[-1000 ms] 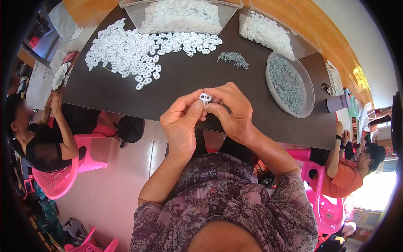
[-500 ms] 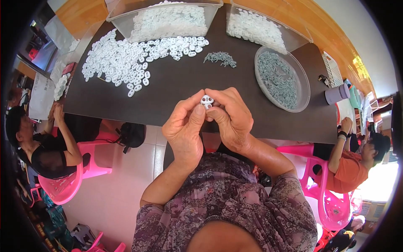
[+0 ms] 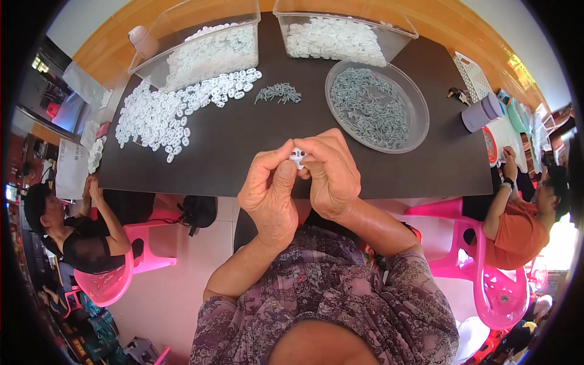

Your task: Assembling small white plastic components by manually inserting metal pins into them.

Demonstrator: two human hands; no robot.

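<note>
Your left hand (image 3: 267,198) and right hand (image 3: 334,176) pinch a small white plastic piece (image 3: 298,157) with dark holes.
The thumbs and forefingers of both are closed on it, over the near side of the dark brown table (image 3: 216,159). Ahead of you lie a spread pile of two-holed white plastic ovals (image 3: 155,115), a small heap of slim grey-green pieces (image 3: 278,93) and a round, clear plastic tray (image 3: 418,112) holding more such pieces.

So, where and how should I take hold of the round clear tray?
I'd grip the tray by its rim, left and right, coming from the near side. It is wide and shallow with a raised edge; bare table lies in front, while the right-hand clear bin sits close to its far side.
</note>
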